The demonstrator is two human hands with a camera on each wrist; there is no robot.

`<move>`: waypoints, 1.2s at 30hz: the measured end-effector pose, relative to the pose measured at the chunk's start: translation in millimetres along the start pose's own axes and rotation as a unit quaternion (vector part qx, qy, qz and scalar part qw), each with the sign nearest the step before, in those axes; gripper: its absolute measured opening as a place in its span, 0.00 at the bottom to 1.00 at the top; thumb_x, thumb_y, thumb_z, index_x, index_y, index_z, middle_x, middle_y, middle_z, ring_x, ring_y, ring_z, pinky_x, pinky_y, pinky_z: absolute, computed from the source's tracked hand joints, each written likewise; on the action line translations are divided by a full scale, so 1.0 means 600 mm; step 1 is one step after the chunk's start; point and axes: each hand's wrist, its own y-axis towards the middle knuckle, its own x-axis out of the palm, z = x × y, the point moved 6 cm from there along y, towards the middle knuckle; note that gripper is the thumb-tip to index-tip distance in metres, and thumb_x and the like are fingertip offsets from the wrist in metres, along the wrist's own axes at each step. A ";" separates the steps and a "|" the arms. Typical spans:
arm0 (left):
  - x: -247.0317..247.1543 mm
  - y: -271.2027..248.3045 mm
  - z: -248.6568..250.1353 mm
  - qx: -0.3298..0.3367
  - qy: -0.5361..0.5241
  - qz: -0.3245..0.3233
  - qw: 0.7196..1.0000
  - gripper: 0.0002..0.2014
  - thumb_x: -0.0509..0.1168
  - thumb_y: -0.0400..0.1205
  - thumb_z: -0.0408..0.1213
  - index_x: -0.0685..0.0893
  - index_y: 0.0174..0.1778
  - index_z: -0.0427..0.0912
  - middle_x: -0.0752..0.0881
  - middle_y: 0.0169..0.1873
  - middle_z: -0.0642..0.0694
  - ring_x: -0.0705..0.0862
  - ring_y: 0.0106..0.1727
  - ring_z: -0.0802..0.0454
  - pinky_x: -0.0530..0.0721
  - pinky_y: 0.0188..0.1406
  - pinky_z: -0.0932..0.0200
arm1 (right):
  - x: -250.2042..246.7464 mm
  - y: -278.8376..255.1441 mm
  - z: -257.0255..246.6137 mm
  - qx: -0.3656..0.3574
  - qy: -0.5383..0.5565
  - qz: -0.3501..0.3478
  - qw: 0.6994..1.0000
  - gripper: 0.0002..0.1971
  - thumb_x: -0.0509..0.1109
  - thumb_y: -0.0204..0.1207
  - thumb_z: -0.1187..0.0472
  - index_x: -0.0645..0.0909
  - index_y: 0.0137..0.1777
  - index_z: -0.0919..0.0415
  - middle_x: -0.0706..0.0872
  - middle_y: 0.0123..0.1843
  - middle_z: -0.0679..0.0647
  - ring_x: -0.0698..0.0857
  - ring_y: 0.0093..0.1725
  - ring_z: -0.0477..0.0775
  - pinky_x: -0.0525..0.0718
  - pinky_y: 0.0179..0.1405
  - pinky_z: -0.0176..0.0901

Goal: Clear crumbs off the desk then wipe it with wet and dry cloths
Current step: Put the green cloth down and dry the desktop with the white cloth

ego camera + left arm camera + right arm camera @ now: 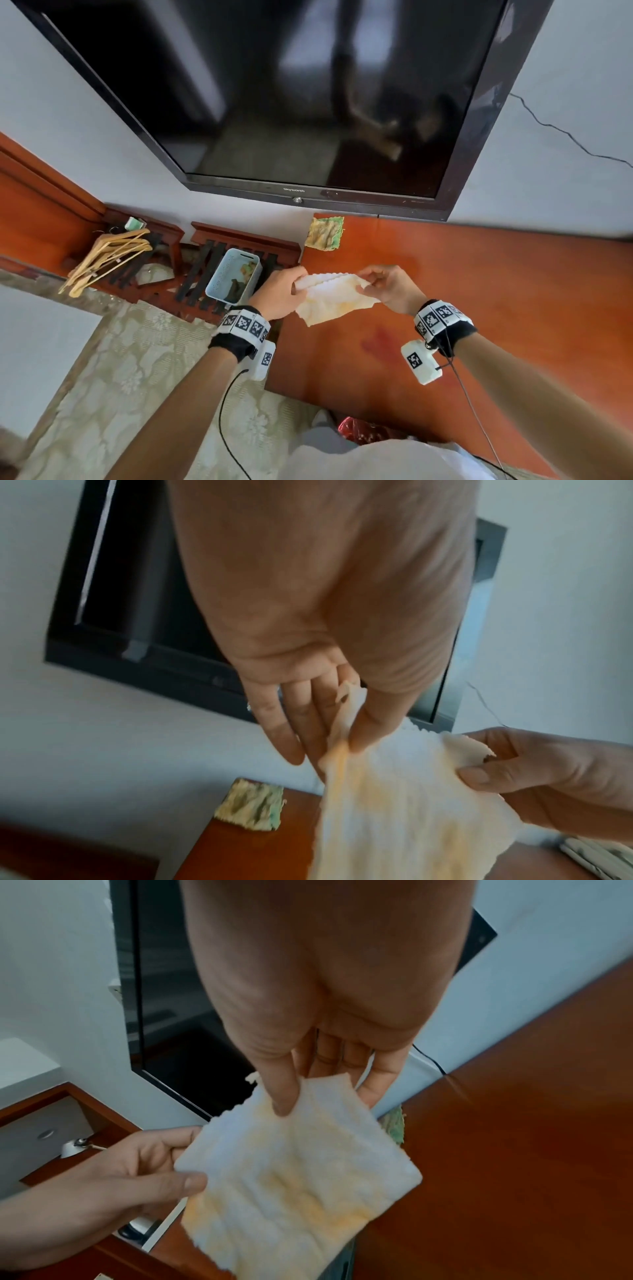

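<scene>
— Forearms come up from the bottom of the head view, each with a marker band and a small white camera at the wrist. What do the hands hold?

— Left hand (279, 294) and right hand (388, 288) each pinch a top corner of a white cloth (334, 297) with faint orange stains. It hangs between them above the desk (479, 291), near its left edge.

— Anything else on the desk?

— A yellow-green rag (324, 233) lies at the far left corner, against the wall under the TV (301, 99). Left of the desk, a pale blue bin (219, 274) sits on a slatted rack, with wooden hangers (109, 255) further left.

— And the left wrist view?

— Left hand (329, 615) fills the top. Its thumb (373, 723) presses the cloth (394, 804) against the straight fingers (284, 734), a narrow pinch. Right hand (548, 772) comes in from the right, thumb and curled fingers nipping the other corner. The rag (251, 804) shows below, on the desk (260, 853) corner.

— The right wrist view?

— Right hand (325, 988) pinches the cloth (291, 1183) between thumb (281, 1085) and fingertips. Left hand (120, 1177) grips the opposite edge, thumb on top. The cloth hangs off the desk (514, 1150), spread fairly flat.
</scene>
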 end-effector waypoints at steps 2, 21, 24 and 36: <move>0.010 0.015 -0.020 -0.025 -0.031 0.027 0.999 0.05 0.64 0.82 0.35 0.78 0.42 0.50 0.80 0.30 0.49 0.78 0.31 0.52 0.75 0.33 0.56 | 0.012 0.015 0.022 0.015 -0.029 0.001 0.999 0.07 0.77 0.74 0.47 0.86 0.38 0.45 0.86 0.32 0.45 0.78 0.30 0.44 0.79 0.33 0.46; 0.041 0.445 -0.255 -0.174 -0.156 0.094 0.968 0.07 0.69 0.80 0.37 0.92 0.45 0.41 0.92 0.42 0.45 0.89 0.48 0.45 0.80 0.43 0.60 | 0.033 0.341 0.176 0.275 0.113 0.241 0.924 0.07 0.76 0.74 0.67 0.87 0.44 0.53 0.91 0.45 0.52 0.89 0.42 0.53 0.88 0.35 0.44; 0.050 0.482 -0.276 -0.173 -0.187 0.139 0.957 0.05 0.70 0.81 0.35 0.91 0.46 0.40 0.92 0.43 0.44 0.89 0.48 0.42 0.87 0.49 0.54 | 0.030 0.388 0.176 0.265 0.093 0.264 0.923 0.07 0.73 0.75 0.67 0.85 0.40 0.53 0.89 0.38 0.50 0.84 0.31 0.51 0.78 0.24 0.36; 0.129 0.427 -0.263 -0.014 0.047 0.096 0.994 0.22 0.71 0.83 0.37 0.77 0.74 0.44 0.78 0.73 0.44 0.78 0.71 0.41 0.84 0.64 0.42 | 0.116 0.394 0.182 0.106 -0.372 0.136 0.912 0.34 0.64 0.83 0.51 0.53 0.86 0.49 0.52 0.88 0.52 0.53 0.86 0.56 0.59 0.84 0.54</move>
